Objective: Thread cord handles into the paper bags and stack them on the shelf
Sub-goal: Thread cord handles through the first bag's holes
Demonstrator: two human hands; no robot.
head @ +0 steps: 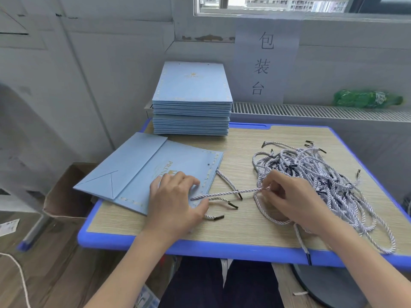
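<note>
A flat light-blue paper bag [142, 172] lies on the left of the table [233, 227], its open end pointing right. My left hand [175, 196] presses on that end, fingers spread and thumb at the bag's edge. My right hand [293, 198] pinches a white-and-purple twisted cord [224, 194] that runs taut from a hole in the bag under my left fingers. Three black-tipped cord ends [232, 204] stick out from the bag's edge. A tangled pile of loose cords [322, 176] lies on the right of the table.
A tall stack of flat blue bags [192, 101] stands at the table's back left. A cardboard box [64, 192] sits on the floor to the left. A green bottle [367, 98] lies on the radiator ledge. One cord [304, 247] hangs over the table's front edge.
</note>
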